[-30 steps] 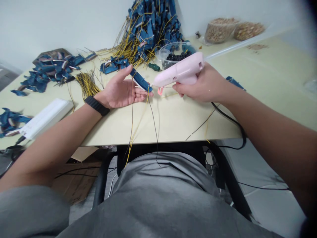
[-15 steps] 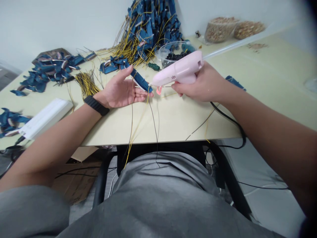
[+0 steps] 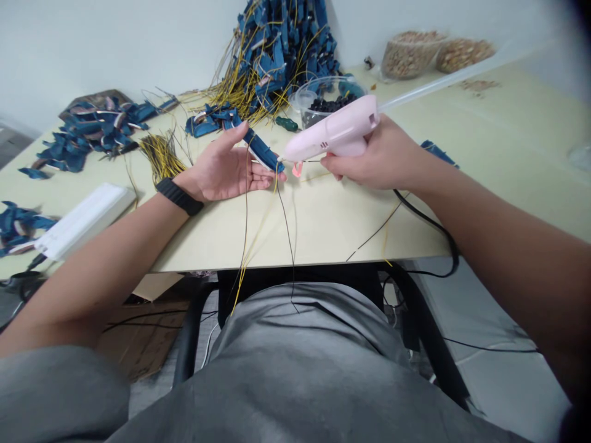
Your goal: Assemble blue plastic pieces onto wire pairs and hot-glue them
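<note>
1. Pale yellow tabletop [image 3: 332, 240] seen across the view; its near edge is met by grey clothing [image 3: 305, 369] just below.
2. Yellow wires [image 3: 241, 277] and a thin black wire [image 3: 287, 221] are draped over that edge from above.
3. Blue strip [image 3: 261, 151] is held at a slant above the tabletop by the left hand [image 3: 226, 169]; palm turned up, thumb laid over the strip's far part, fingers spread beneath its near end. A black band [image 3: 180, 197] is worn on that wrist.
4. Pink glue gun [image 3: 332, 129] is gripped in the right hand [image 3: 385, 154], fingers closed around the handle. Its nozzle is aimed at the strip's near end; whether contact is made cannot be told. A clear stick [image 3: 425, 89] is seen extending from its rear.
5. Off to the left, a white box [image 3: 85, 218] is noted, with a bundle of yellow and black wires [image 3: 161, 157] beyond it.
6. Farther back, a clear tub [image 3: 301, 112] is filled with black pieces [image 3: 330, 103]; a green object [image 3: 287, 124] is seen just beside it.
7. Blue pieces with yellow wires are piled high [image 3: 281, 55] against a white wall [image 3: 138, 37].
</note>
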{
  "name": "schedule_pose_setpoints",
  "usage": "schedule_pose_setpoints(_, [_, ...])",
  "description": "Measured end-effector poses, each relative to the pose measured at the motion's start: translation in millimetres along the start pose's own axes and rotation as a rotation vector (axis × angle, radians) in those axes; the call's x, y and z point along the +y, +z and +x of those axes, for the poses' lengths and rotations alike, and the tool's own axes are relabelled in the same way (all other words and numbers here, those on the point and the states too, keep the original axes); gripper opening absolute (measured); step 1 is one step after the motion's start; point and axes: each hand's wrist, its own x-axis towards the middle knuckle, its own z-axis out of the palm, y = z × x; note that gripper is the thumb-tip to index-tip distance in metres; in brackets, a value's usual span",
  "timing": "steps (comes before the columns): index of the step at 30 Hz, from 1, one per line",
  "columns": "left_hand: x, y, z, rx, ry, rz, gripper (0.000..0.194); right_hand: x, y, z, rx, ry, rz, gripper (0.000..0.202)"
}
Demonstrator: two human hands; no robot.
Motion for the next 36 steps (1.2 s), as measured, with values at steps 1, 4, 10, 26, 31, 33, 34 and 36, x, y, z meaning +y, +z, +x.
schedule_pose_setpoints(1, [-0.1, -1.3, 0.3, -0.003, 0.002, 0.005, 0.075, -0.3, -0.4, -0.7, -0.001, 0.003, -0.006, 0.025])
schedule_pose_setpoints(4, [0.1, -4.6, 0.4, -0.006, 0.006, 0.031, 0.075, -0.6, -1.3, -2.1, 0.002, 0.016, -0.027, 0.029])
schedule_pose_setpoints(10, [0.4, -6.1, 0.3, -0.01, 0.002, 0.006, 0.071, -2.3, -1.9, -2.5, -0.004, 0.032, -0.03, 0.035])
schedule_pose_setpoints(26, [0.7, -9.4, 0.4, -0.007, 0.012, 0.052, 0.079, -0.7, -1.5, -1.8, 0.01, 0.049, -0.061, 0.034])
schedule_pose_setpoints(31, [2.2, -3.5, -1.8, -0.016, -0.002, 0.009, 0.069, -2.0, -1.4, -1.3, 0.021, 0.045, -0.061, 0.037])
schedule_pose_setpoints(33, [2.2, -1.5, -2.0, -0.009, -0.003, 0.005, 0.069, -1.9, -1.3, -0.8, 0.035, 0.035, -0.059, 0.035])
schedule_pose_setpoints(34, [2.0, -1.2, -2.0, 0.0, 0.001, 0.008, 0.071, -1.7, -1.2, -0.6, 0.032, 0.03, -0.058, 0.033])
schedule_pose_setpoints(36, [1.4, -1.5, -1.6, 0.015, 0.007, 0.024, 0.074, -0.9, -1.0, -0.5, 0.027, 0.025, -0.064, 0.03])
